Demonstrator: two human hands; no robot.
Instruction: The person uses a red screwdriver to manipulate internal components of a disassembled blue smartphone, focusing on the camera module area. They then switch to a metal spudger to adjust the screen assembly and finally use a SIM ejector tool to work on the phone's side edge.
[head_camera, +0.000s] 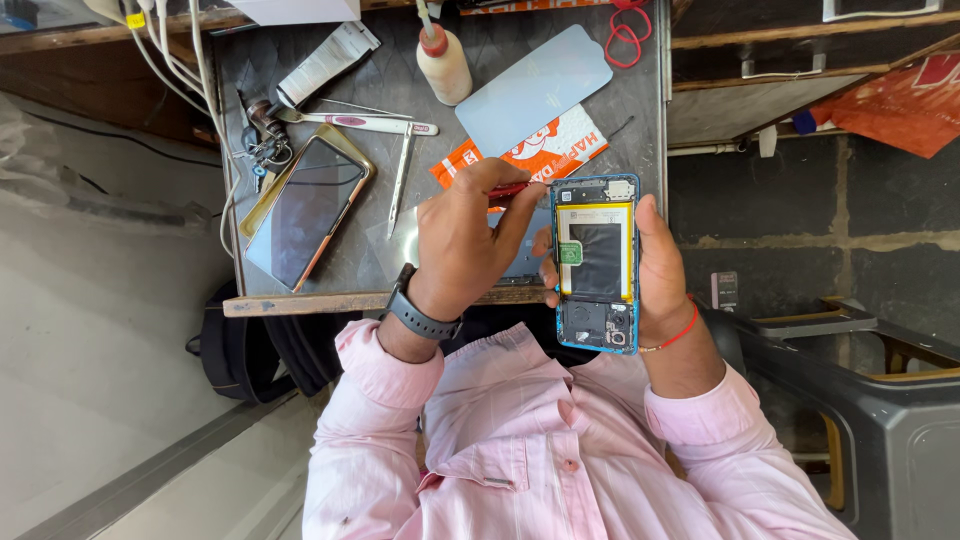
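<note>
My right hand (662, 270) grips an opened blue-framed phone (597, 262) upright over the table's near edge. Its back is off, showing the black battery, a green sticker and the camera module at the bottom. My left hand (460, 245), with a dark watch on the wrist, pinches a thin red-handled tool (510, 188). The tool's tip points at the top left corner of the phone. Both arms wear pink sleeves, and a red thread circles my right wrist.
The dark table (300, 300) carries a gold-cased phone (305, 210), tweezers (400, 180), a toothbrush (360, 122), a squeeze bottle (443, 62), a pale blue back panel (535, 88), an orange packet (545, 150) and red rubber bands (625, 40). A grey plastic chair (880, 400) stands right; a black bag (250, 350) hangs left.
</note>
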